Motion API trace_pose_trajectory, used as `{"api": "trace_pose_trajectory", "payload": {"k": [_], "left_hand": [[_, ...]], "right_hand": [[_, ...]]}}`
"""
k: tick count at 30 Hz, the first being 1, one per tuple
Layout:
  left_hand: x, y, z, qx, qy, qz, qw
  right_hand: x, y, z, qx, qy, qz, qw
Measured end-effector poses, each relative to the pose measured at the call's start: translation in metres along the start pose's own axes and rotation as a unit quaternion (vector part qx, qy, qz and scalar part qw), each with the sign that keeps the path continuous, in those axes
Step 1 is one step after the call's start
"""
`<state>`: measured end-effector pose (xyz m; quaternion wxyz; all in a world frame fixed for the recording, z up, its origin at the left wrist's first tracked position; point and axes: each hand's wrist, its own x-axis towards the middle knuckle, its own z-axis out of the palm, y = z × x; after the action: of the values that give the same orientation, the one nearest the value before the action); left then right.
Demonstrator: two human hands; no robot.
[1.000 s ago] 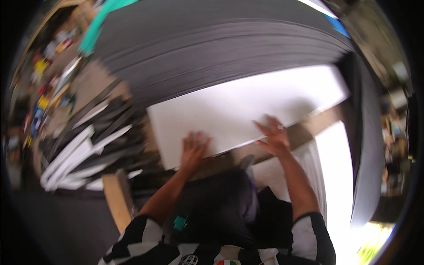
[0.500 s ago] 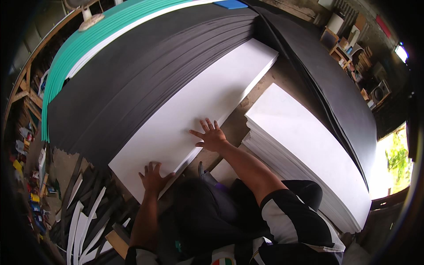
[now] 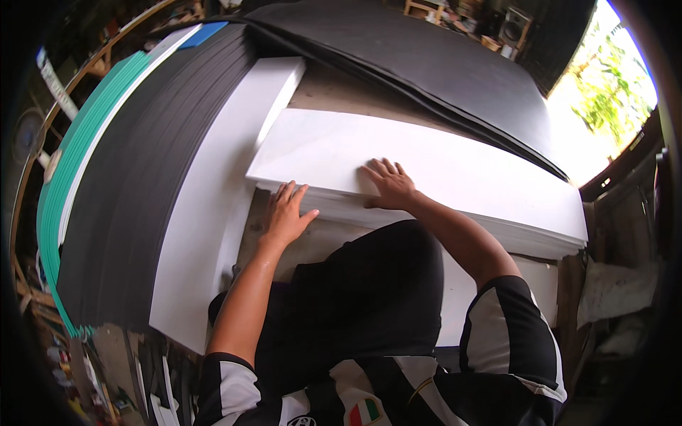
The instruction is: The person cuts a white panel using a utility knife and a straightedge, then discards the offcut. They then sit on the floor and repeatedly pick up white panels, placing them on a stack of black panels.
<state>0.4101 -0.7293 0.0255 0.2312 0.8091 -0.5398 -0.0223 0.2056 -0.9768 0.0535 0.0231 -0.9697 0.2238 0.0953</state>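
Note:
A stack of long white sheets [image 3: 455,160] lies crosswise in front of me, its near edge showing several layers. My right hand [image 3: 392,186] rests on its top near the front edge, fingers spread, holding nothing. At the stack's left front corner is my left hand [image 3: 285,215], open, with its fingertips at the edge; whether they touch it I cannot tell. A second stack of white sheets [image 3: 202,184] runs lengthwise to the left, close to the first stack's left end.
Black sheets [image 3: 128,192] are piled left of the white ones, with green sheets [image 3: 74,153] beyond and a blue piece [image 3: 204,35] at the far end. Large black sheets [image 3: 419,60] spread across the back. Offcut strips [image 3: 167,383] lie at lower left. A bright opening [image 3: 604,92] is at right.
My view has turned to the right. Both hands have left the lengthwise white stack and moved to the crosswise one, the right onto its top and the left to its corner.

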Motion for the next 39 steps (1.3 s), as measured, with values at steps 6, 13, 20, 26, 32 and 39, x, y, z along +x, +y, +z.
{"api": "trace_pose_trajectory", "payload": {"k": [6,13,20,26,32,39], "left_hand": [[0.074,0.122,0.059,0.055,-0.103,0.136,0.984],[0.117,0.208,0.115,0.068,-0.172,0.224,0.957],[0.125,0.209,0.143,0.105,-0.147,0.264,0.948],[0.119,0.217,0.135,0.167,-0.031,0.285,0.943],[0.145,0.242,0.071,0.104,0.006,0.268,0.958],[0.217,0.297,-0.076,0.111,-0.170,0.212,0.956]], "right_hand": [[-0.174,0.182,0.028,0.029,0.055,0.132,0.989],[-0.210,0.222,0.079,-0.041,0.186,0.041,0.981],[-0.205,0.226,0.082,0.034,0.215,0.021,0.976],[-0.200,0.226,0.065,-0.009,0.252,0.062,0.966],[-0.225,0.223,0.032,-0.061,0.428,0.084,0.898],[-0.277,0.272,-0.056,-0.046,0.373,0.290,0.880]]}}
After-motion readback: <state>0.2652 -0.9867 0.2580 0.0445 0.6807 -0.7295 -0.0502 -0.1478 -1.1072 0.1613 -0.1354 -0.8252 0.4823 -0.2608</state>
